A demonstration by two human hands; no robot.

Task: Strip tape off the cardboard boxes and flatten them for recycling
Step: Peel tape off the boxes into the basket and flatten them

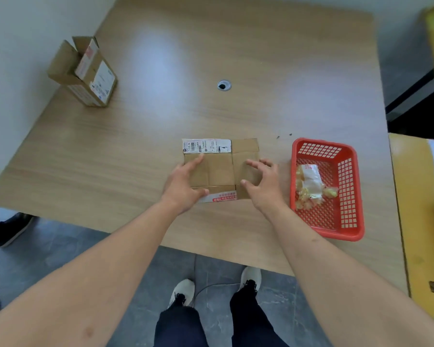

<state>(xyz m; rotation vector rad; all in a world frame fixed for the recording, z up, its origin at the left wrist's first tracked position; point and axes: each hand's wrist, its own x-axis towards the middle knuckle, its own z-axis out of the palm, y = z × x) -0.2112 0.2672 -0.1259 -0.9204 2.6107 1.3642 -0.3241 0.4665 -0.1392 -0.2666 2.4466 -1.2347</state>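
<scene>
Two boxes: left hand (183,186) and right hand (263,182), fingers spread, on one flattened box (219,169); one upright box (84,71).

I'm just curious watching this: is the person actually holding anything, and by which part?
Nothing is gripped. The left hand presses flat on the flattened box at its left side; the right hand hovers with spread fingers over its right edge.

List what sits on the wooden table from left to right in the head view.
Upright open brown cardboard box with labels → flattened brown cardboard box under both hands → red plastic mesh basket holding crumpled strips of clear tape.
</scene>
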